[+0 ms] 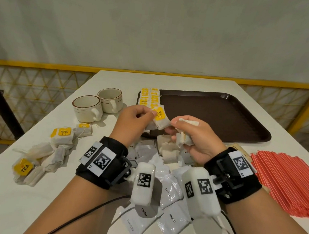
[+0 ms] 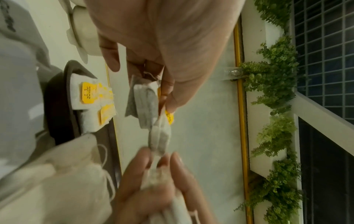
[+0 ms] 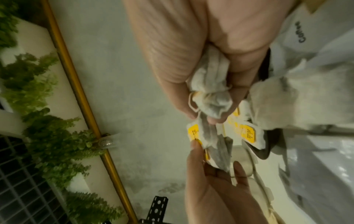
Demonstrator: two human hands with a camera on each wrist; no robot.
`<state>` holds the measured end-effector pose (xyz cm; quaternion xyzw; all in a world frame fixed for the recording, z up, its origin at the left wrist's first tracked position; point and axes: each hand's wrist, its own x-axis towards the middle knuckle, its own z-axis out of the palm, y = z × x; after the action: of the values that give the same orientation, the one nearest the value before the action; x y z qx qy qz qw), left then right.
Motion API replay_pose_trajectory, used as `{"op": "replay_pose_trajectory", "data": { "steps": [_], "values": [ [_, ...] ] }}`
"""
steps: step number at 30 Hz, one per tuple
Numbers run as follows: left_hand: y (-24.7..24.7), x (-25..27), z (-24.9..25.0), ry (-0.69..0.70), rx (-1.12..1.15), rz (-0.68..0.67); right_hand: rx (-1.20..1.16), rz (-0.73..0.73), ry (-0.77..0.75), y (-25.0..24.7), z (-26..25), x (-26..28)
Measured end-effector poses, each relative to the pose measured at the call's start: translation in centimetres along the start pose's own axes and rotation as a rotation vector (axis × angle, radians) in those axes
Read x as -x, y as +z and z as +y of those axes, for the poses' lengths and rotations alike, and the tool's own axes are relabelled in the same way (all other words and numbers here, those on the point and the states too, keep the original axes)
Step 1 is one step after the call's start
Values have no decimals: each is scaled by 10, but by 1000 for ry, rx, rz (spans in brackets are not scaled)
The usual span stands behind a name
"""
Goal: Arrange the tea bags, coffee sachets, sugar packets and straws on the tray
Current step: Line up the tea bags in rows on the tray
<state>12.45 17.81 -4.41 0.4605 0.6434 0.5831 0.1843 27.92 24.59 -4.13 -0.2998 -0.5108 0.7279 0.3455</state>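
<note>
Left hand [image 1: 134, 120] pinched 1 tea bag [image 1: 160, 118] at frame center, above the near edge of the tray [image 1: 226, 113]. Right hand [image 1: 193, 138] gripped a bunch of tea bags [image 1: 184, 137], fingers curled.

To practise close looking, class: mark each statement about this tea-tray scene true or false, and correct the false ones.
1. Tea bags already lie at the left end of the brown tray. True: tea bags on the tray.
2. The red straws are on the tray. False: they lie on the table, right of the person.
3. Both cups hold tea. False: both look empty.
4. The left hand pinches a yellow-tagged tea bag. True.
5. The right hand is empty. False: its grip holds bunched tea bags.
</note>
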Motion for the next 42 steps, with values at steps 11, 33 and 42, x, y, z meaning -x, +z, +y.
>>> {"op": "replay_pose_trajectory", "data": {
  "steps": [11, 33, 42],
  "values": [
    [1, 3, 2, 114, -18, -123, 197, 2, -145, -6, -2, -1],
    [1, 4, 3, 82, 72, -201, 249, -15, -172, -7, 8, -6],
    [-10, -51, 19, 88, -235, -251, 122, 144, -161, -15, -2, -11]
  ]
}}
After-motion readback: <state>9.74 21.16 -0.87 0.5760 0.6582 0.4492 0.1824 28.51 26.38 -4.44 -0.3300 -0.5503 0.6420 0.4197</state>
